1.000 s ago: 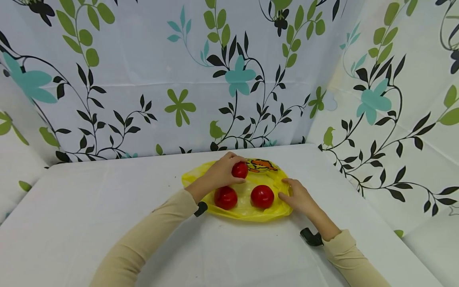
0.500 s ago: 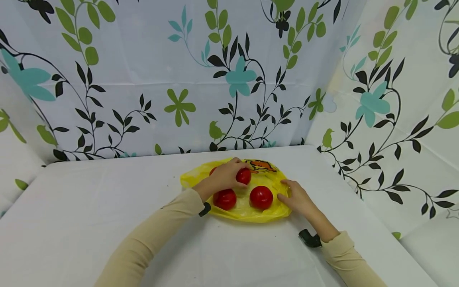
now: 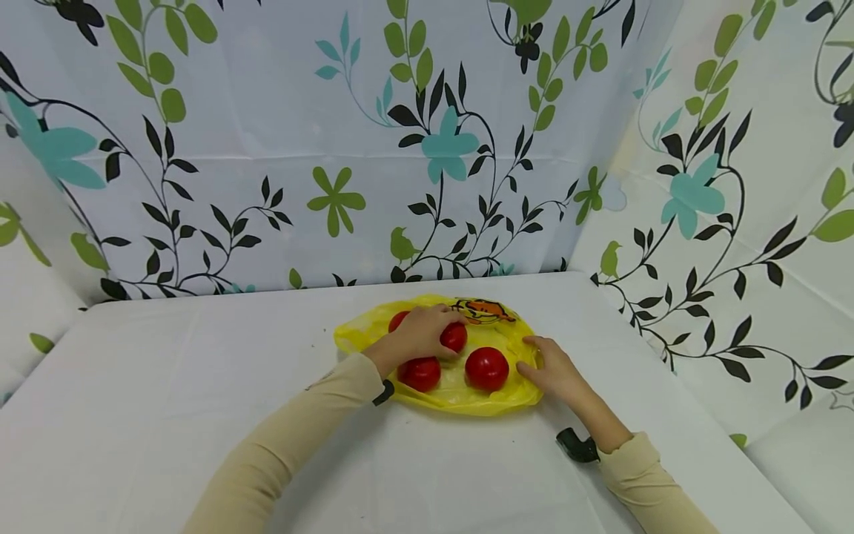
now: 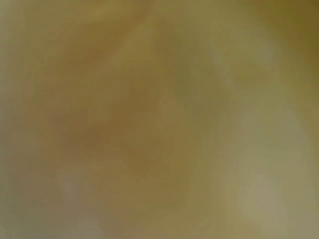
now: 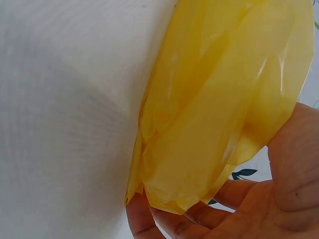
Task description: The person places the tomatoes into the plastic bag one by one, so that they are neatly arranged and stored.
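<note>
A yellow plastic bag (image 3: pixel 460 397) with an orange and black print lies spread on the table in the head view. My left hand (image 3: pixel 423 331) reaches over it and holds a round, glossy red fruit (image 3: pixel 455 337) between fingers and thumb. Another red fruit (image 3: pixel 420 374) sits below that hand, partly covered by it. To the right is a third red fruit (image 3: pixel 487 369), and one more red fruit (image 3: pixel 397 320) peeks out behind the left hand. At the bag's right edge, my right hand (image 3: pixel 550 365) holds the plastic; its fingers (image 5: pixel 187 225) show along the bag's edge in the right wrist view.
A white cloth covers the table (image 3: pixel 200 400). Patterned curtains (image 3: pixel 373 148) with leaves and flowers hang behind it and to the right. Black wrist camera mounts (image 3: pixel 577 445) stick out at the wrists. The left wrist view is a brownish blur.
My left hand has moved right and then down with its red fruit, lowering it toward the bag. Another fruit behind that hand came into sight. The right hand stays at the bag's edge.
</note>
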`<state>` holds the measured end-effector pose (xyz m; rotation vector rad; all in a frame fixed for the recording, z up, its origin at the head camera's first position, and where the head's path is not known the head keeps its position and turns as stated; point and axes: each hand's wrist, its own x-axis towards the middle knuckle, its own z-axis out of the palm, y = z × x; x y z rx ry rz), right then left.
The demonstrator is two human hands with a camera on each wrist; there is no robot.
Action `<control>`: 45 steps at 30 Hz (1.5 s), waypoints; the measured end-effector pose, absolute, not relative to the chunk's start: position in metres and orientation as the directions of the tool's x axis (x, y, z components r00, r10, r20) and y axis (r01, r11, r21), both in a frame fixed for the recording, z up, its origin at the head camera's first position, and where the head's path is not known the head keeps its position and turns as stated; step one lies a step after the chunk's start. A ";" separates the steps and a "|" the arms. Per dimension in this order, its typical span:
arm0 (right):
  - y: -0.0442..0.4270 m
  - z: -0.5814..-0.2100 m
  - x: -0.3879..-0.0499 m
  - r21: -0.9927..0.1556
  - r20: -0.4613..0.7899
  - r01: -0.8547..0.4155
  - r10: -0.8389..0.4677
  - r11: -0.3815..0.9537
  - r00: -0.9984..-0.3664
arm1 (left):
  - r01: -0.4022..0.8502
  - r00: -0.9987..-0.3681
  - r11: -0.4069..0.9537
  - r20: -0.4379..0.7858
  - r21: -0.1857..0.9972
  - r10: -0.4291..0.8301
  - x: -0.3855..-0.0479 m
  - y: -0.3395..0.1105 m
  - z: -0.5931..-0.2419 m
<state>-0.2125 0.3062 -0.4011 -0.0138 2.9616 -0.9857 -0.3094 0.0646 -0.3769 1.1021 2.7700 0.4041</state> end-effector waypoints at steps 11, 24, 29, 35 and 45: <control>0.308 -0.398 -0.210 -0.595 -0.018 -0.005 -0.019 0.803 -1.000 | 0.653 -0.720 0.698 -0.046 0.292 0.693 -0.310 0.068 -0.378; 0.306 -0.397 -0.221 -0.587 -0.020 -0.043 -0.067 0.809 -0.998 | 0.590 -0.756 0.672 0.015 0.448 0.654 -0.303 0.048 -0.371; 0.307 -0.396 -0.226 -0.603 -0.023 -0.045 -0.074 0.797 -0.997 | 0.586 -0.773 0.676 0.060 0.447 0.631 -0.299 0.035 -0.363; 0.309 -0.395 -0.230 -0.613 -0.011 -0.050 -0.072 0.789 -0.997 | 0.541 -0.819 0.708 0.092 0.455 0.566 -0.290 0.008 -0.352; 0.308 -0.389 -0.211 -0.527 0.262 -0.205 -0.072 0.825 -0.962 | 0.571 -0.821 0.732 0.251 0.370 0.513 -0.268 -0.041 -0.345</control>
